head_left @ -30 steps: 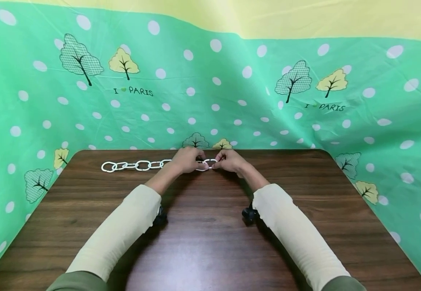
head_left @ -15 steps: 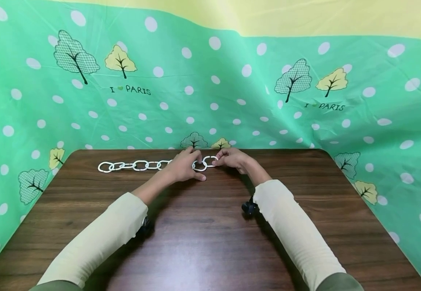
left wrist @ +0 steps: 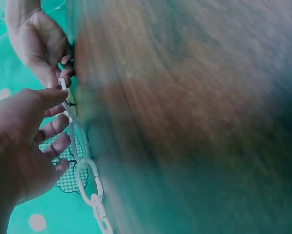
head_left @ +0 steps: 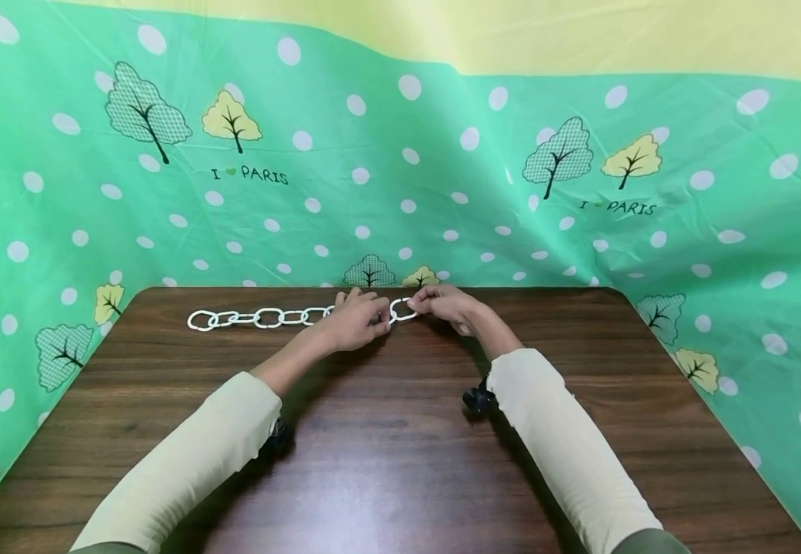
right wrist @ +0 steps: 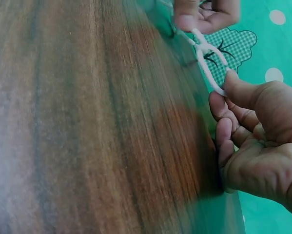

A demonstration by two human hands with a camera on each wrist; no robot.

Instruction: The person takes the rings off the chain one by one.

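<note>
A chain of white oval links (head_left: 234, 316) lies in a row along the table's far edge, running left from my hands. Thumb and fingertips of my left hand (head_left: 355, 322) pinch a link near the chain's right end, and the hand covers part of the chain in the head view. With thumb and index finger, my right hand (head_left: 450, 304) pinches the last link (right wrist: 207, 73) on the right. A small gap shows in that link beside the right thumb in the right wrist view. Several links (left wrist: 93, 199) trail past the left hand in the left wrist view.
The dark wooden table (head_left: 386, 431) spreads out in front of me. Right behind its far edge hangs a green dotted cloth (head_left: 345, 192) with printed trees. A black wrist camera (head_left: 478, 400) shows at the right sleeve.
The left hand loosened and spread its fingers over the chain half a second ago, then closed them on a link. The right hand keeps its pinch on the end link.
</note>
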